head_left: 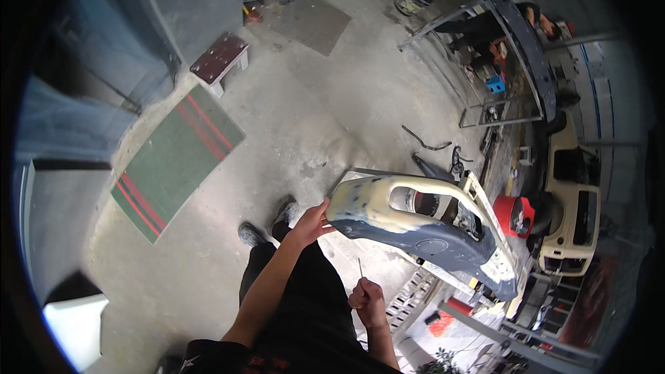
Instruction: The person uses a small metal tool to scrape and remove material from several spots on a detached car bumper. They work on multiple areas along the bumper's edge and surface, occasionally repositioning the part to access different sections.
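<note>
Pale, dusty concrete floor [298,111] spreads through a workshop, with a green mat [178,163] with red stripes well off to the left of the grip and a dark-topped stool [219,55] farther off beyond it. The long moulded panel [367,209], cream over dark grey with a big opening through it, lies directly to the right of the left hand [313,224], propped on a pale stand [476,188]. That left hand is closed on the panel's near end, thumb toward the upper side and fingers along the end below — their hidden parts cannot be told. From this grip the long axis runs away to the right, slanting somewhat back toward the wearer at its far end.

The left hand is the nearer one, touching the panel; the right hand [368,301] stands apart from it, below and to the right of the left grip, on the body side of the panel. Its fingers are curled shut around a thin rod [360,268], which points upward toward the panel's lower edge without reaching it. The left forearm stretches out diagonally from the body — the right forearm comes up short and steep. A red tub [514,216] sits past the panel's far end.
</note>
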{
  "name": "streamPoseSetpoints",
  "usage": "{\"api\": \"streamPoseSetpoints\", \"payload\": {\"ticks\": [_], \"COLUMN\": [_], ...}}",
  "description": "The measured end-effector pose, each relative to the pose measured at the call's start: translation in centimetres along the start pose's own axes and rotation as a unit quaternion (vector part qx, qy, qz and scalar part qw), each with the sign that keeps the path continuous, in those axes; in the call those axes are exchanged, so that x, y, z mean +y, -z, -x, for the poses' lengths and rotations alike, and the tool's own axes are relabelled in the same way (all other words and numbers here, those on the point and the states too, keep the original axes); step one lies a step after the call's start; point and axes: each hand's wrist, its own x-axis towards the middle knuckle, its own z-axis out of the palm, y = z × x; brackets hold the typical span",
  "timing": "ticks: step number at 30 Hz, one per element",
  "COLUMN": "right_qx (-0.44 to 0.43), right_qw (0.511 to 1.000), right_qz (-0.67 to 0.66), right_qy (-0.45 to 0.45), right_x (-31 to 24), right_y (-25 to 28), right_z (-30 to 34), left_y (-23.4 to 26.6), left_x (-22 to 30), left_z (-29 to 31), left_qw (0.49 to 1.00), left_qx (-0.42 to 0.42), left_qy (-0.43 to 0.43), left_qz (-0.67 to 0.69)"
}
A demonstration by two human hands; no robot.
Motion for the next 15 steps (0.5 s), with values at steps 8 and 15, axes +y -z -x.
{"api": "streamPoseSetpoints", "payload": {"ticks": [8,15], "right_qx": [-0.085,-0.024], "right_qw": [0.993,0.989], "right_qz": [-0.052,-0.059], "right_qy": [0.066,0.132], "right_x": [-4.1,-11.1], "right_y": [-4.7,-6.1], "right_z": [-7.5,-10.1], "left_y": [-1.2,-3.7], "left_x": [5.8,10.1], "left_z": [-4.8,-9.3], "left_qw": [0.938,0.917], "left_qx": [0.059,-0.027], "left_qy": [0.152,0.265], "left_qz": [-0.305,-0.295]}}
